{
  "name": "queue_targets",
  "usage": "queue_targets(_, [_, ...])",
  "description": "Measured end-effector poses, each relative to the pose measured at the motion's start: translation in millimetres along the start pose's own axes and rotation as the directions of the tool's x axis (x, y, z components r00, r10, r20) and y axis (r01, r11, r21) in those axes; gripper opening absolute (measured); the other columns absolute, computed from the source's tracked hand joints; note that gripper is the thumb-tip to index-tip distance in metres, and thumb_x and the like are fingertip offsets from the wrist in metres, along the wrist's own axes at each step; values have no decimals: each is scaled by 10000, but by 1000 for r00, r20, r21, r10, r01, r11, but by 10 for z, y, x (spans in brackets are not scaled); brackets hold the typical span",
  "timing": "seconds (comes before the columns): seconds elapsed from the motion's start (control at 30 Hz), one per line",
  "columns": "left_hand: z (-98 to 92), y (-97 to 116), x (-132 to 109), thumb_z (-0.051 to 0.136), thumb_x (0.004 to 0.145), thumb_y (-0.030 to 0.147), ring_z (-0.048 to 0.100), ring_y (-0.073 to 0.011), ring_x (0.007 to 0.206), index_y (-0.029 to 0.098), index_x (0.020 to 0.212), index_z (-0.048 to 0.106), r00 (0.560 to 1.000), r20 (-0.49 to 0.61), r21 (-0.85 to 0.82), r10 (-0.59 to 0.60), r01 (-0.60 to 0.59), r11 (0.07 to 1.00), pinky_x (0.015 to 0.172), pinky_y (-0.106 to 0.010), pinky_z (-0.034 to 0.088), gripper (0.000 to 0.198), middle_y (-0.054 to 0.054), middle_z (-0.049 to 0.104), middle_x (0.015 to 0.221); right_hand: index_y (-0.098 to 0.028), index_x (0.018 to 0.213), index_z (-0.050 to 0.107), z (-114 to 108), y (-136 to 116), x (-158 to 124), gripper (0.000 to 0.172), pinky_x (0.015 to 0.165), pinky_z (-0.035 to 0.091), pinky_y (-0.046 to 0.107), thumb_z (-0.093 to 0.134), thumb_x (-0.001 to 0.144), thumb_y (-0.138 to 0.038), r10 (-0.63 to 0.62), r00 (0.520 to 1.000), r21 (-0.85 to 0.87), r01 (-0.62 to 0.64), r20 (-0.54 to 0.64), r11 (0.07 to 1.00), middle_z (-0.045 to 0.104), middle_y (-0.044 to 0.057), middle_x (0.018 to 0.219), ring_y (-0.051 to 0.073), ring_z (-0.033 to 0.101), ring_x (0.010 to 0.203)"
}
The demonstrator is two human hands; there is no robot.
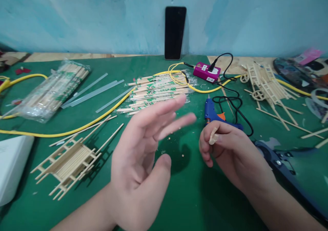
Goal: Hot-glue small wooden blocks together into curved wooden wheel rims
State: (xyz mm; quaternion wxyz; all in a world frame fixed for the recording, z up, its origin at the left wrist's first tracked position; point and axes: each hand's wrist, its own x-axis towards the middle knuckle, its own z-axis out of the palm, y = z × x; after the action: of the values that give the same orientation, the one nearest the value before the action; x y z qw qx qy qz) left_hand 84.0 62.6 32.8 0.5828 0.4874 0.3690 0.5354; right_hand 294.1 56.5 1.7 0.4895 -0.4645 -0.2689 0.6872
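My left hand is raised over the green table, fingers apart and slightly blurred, with nothing in it. Between thumb and forefinger, my right hand pinches a small pale wooden piece. Just behind that hand lies a blue glue gun with an orange trigger, its nozzle pointing away. A small cart-like frame of wooden sticks rests on the table left of my left hand.
Wrapped chopsticks, a bagged bundle and clear glue sticks lie behind. A phone leans on the wall near a purple power strip. Yellow cable crosses the left. Another stick model and a dark-handled tool are right.
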Motion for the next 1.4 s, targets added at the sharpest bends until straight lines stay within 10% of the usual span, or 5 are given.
queue_targets(0.37, [-38,-102,128,761,925,-14,522,-284,1633,322,1210,854,986,-149,149,70,-47,988,1344,-411,458,451,12,728,1579,-204,745,769,7,21,1,145,489,556,197,841,859,-258,-37,999,-51,35,-36,998,729,9,679,132,665,555])
queue_targets(0.53, [-48,-149,126,768,968,122,736,-259,1220,259,1031,848,996,-76,406,44,-9,914,1118,-359,576,171,-51,809,1194,-232,822,795,-41,86,-10,134,531,583,181,815,951,-259,-104,995,-120,103,-1,987,741,-9,698,124,682,596])
queue_targets(0.77, [-27,-236,118,856,975,242,812,-176,955,246,1036,901,962,-5,105,-272,271,957,856,-223,650,76,-26,880,988,-276,905,802,-33,161,-96,151,553,602,165,755,1041,-233,-350,937,-340,320,-26,884,747,-29,769,116,698,640])
queue_targets(1.03, [-10,-265,115,914,923,174,816,-118,883,253,993,918,961,15,9,-275,275,961,845,-149,648,105,6,890,949,-281,1013,755,32,225,-160,204,600,581,153,723,1004,-80,-630,770,-610,550,104,571,762,-53,883,78,695,655])
queue_targets(1.4, [0,-240,114,890,924,156,793,-111,839,246,901,897,970,7,55,-245,244,968,800,-147,639,94,20,879,891,-267,1044,718,31,205,-163,256,667,568,189,708,968,-23,-647,727,-655,608,231,449,750,-46,912,91,692,763])
